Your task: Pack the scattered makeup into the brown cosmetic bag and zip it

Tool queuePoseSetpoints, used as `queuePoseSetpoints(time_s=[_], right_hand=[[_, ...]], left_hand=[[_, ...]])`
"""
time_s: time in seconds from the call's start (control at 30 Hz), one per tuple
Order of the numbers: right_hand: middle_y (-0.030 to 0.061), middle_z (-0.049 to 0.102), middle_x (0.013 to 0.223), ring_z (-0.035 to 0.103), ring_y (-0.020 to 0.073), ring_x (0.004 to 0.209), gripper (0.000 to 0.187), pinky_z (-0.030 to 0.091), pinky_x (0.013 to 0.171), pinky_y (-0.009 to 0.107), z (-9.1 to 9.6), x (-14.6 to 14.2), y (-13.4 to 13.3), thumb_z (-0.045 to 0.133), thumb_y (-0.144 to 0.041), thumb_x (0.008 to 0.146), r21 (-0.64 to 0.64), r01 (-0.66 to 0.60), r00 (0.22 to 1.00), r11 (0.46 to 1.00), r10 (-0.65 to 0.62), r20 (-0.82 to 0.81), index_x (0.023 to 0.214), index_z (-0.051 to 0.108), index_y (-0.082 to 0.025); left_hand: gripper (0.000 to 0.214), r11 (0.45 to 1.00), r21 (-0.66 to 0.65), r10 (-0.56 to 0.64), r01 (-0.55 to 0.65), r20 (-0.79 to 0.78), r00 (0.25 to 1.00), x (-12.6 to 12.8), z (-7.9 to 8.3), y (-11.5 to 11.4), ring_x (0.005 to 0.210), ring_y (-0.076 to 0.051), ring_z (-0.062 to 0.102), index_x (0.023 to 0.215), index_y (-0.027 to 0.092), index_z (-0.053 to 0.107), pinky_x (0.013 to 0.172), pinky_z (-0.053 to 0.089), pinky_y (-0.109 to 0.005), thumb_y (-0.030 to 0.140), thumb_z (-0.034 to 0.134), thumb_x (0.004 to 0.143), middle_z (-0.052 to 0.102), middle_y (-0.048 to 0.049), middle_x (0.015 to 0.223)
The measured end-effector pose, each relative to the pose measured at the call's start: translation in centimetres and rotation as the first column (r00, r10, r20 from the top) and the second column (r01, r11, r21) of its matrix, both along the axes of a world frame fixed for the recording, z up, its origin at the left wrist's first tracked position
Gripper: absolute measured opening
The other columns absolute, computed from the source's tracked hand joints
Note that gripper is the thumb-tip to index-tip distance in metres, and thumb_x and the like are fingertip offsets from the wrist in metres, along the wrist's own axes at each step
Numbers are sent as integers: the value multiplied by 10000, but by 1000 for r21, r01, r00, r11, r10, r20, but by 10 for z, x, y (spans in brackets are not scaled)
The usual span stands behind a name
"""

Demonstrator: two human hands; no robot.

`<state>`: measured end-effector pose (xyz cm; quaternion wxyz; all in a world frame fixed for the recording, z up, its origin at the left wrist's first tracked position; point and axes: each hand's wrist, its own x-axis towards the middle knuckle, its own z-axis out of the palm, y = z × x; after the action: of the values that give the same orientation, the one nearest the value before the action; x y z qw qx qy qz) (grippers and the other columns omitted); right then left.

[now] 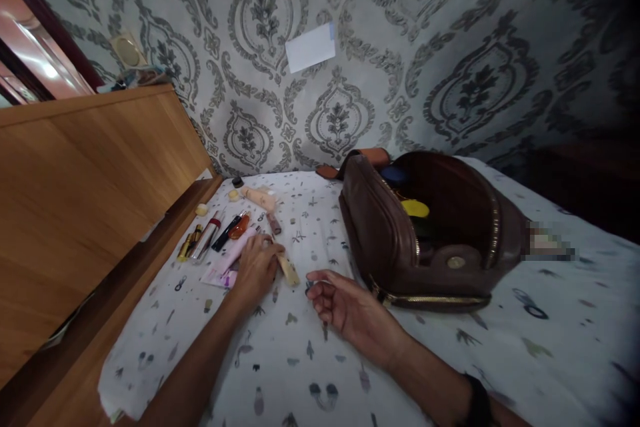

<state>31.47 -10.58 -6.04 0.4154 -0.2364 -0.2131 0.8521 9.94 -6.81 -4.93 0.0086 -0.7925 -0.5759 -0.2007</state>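
My left hand reaches over a group of cosmetics on the sheet. Its fingers are closed around the upper end of a small cream-coloured tube, which lies tilted on the cloth. Partly under that hand is a pink tube. Palm turned up, my right hand hovers to the right with fingers loosely curled and apart, and I see nothing in it. Beyond it stands a brown leather bag, unzipped wide, with a yellow round item and a blue item inside.
Several more cosmetics lie at the left, among them a silver-and-red tube, an orange bottle and a peach tube. A wooden board borders the printed sheet on the left. Patterned wallpaper rises behind.
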Motion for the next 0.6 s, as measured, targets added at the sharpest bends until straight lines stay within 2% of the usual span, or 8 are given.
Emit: queuePoseSetpoints(time_s=[0.1, 0.2, 0.3, 0.4, 0.47, 0.6], right_hand=[[34, 723, 725, 619, 123, 626, 411, 429, 601, 230, -1, -2, -2, 819, -345, 727, 0, 46, 998, 999, -46, 39, 1066, 662, -174], [36, 740, 738, 646, 137, 637, 581, 460, 635, 246, -3, -4, -3, 850, -337, 707, -12, 86, 994, 996, -85, 72, 1202, 574, -208], [37, 741, 731, 655, 129, 637, 550, 477, 640, 234, -4, -5, -4, 861, -376, 704, 16, 79, 994, 997, -80, 72, 1145, 590, -191], [29, 739, 726, 657, 114, 632, 515, 484, 625, 212, -5, -5, -3, 856, -426, 710, 46, 69, 996, 997, -71, 45, 1098, 627, -178], [24, 738, 721, 656, 106, 626, 524, 480, 601, 197, -5, -5, -2, 866, -445, 692, 35, 89, 996, 995, -89, 23, 1087, 649, -177], [38, 748, 743, 674, 109, 649, 505, 493, 585, 184, -5, -6, -1, 903, -462, 619, -23, 152, 988, 988, -152, -5, 962, 697, -154]], left_hand=[[228, 997, 2, -83, 83, -14, 996, 2, 5, 0, 1231, -261, 474, 1008, 215, 670, 1039, 392, -446, 91, 513, 898, 607, -86, 1235], [185, 987, -28, -160, 158, -63, 985, 5, 10, -3, 1104, -232, 550, 987, 214, 650, 1055, 350, -459, 117, 502, 933, 669, -55, 1064], [202, 968, -32, -251, 249, -134, 959, 11, 13, -7, 941, -217, 564, 1053, 223, 657, 980, 382, -431, 239, 466, 993, 656, -39, 900], [266, 942, -27, -335, 335, -142, 931, 16, 13, -12, 883, -215, 557, 1135, 223, 659, 859, 416, -368, 319, 446, 1008, 640, -49, 861], [263, 937, -63, -348, 343, -89, 933, 19, 14, -15, 870, -209, 574, 1146, 219, 663, 810, 421, -338, 327, 472, 1000, 645, -50, 868], [197, 927, -225, -282, 300, 109, 953, 16, 20, -16, 849, -180, 601, 1071, 221, 685, 739, 416, -277, 322, 574, 943, 658, -28, 899]])
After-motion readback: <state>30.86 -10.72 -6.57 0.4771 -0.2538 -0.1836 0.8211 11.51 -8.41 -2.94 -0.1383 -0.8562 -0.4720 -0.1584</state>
